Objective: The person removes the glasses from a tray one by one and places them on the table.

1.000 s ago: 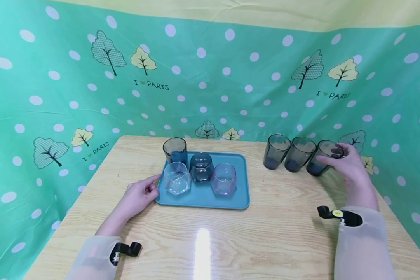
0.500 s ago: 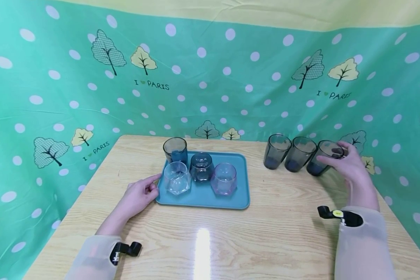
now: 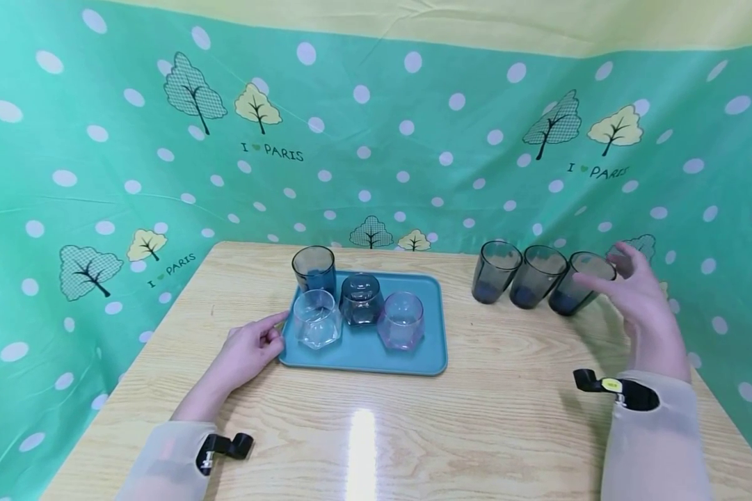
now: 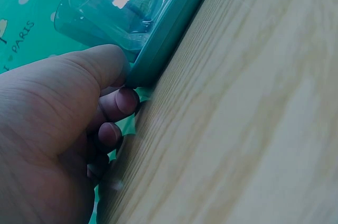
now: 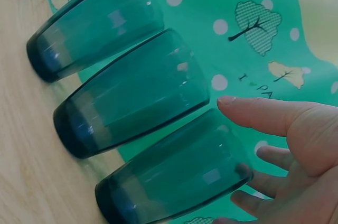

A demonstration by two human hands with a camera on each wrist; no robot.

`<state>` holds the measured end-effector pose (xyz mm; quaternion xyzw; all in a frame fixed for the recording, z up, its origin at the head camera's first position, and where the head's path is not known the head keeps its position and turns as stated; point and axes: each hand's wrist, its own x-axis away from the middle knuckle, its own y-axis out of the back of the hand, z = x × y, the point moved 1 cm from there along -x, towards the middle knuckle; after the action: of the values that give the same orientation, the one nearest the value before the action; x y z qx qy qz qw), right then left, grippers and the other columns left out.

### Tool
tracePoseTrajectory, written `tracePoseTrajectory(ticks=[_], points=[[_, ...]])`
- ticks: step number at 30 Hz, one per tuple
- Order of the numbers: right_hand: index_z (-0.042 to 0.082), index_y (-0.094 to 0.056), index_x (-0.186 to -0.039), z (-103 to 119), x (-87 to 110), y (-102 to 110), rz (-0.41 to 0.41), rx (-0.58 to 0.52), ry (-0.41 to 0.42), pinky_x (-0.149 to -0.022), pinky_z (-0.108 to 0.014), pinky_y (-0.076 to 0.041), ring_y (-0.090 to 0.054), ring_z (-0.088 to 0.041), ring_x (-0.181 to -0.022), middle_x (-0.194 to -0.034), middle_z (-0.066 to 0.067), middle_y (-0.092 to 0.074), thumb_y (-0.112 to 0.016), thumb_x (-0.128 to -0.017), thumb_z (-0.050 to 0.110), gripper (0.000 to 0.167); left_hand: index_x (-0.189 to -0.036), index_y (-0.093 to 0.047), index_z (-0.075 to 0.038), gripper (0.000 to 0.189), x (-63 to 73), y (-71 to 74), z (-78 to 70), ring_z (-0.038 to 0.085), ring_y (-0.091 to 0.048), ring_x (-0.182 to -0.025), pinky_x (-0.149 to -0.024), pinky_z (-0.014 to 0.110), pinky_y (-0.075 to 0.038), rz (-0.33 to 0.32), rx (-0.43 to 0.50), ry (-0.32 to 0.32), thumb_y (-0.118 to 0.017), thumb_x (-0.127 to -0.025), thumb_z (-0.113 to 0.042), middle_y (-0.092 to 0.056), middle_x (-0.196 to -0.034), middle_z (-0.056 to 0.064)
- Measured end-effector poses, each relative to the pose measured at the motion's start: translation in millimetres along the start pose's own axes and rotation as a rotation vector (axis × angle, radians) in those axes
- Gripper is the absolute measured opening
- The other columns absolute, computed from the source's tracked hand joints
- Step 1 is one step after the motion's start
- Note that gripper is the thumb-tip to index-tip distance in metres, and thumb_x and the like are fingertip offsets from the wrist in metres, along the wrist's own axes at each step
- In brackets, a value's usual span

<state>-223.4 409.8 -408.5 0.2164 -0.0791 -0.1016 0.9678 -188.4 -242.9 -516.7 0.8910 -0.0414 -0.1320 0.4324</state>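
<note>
At the left edge of a blue tray, my left hand holds the rim, its thumb on the corner and the lower fingers curled. Three tall smoky glasses stand in a row at the right. My right hand, fingers spread, is beside the top of the rightmost glass; its thumb reaches over near the rim, and some fingers show behind the glass in the right wrist view. The middle glass and the leftmost glass stand upright next to it.
On the tray sit a clear faceted glass, a dark upside-down glass and a pinkish glass. A tall smoky glass is at the tray's back left corner. A green patterned cloth hangs behind the wooden table.
My right hand has loosened from the rightmost glass and shifted slightly right, its fingers wider apart. That glass stays in place. My left hand and the tray have not moved.
</note>
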Motion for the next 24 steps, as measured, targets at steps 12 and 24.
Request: tracePoseTrajectory(ticks=[12, 24], points=[[0.040, -0.003, -0.178, 27, 12.7, -4, -0.118, -0.037, 0.043, -0.132, -0.060, -0.010, -0.001, -0.029, -0.169, -0.184, 0.008, -0.010, -0.085, -0.096, 0.045, 0.115, -0.151, -0.066, -0.001, 0.053, 0.0, 1.4, -0.3, 0.009, -0.050, -0.065, -0.071, 0.031, -0.045, 0.009, -0.002, 0.015, -0.070, -0.098, -0.005, -0.060, -0.083, -0.008], [0.041, -0.016, -0.177, 47, 21.7, -19, -0.186, -0.078, 0.088, -0.133, -0.040, -0.016, -0.012, -0.020, -0.168, -0.181, 0.014, -0.021, -0.085, -0.097, 0.038, 0.106, -0.150, -0.066, -0.001, 0.053, 0.9, 2.5, -4.1, 0.007, -0.050, -0.065, -0.077, 0.035, -0.045, 0.008, -0.005, 0.004, -0.071, -0.098, -0.005, -0.061, -0.083, -0.009]])
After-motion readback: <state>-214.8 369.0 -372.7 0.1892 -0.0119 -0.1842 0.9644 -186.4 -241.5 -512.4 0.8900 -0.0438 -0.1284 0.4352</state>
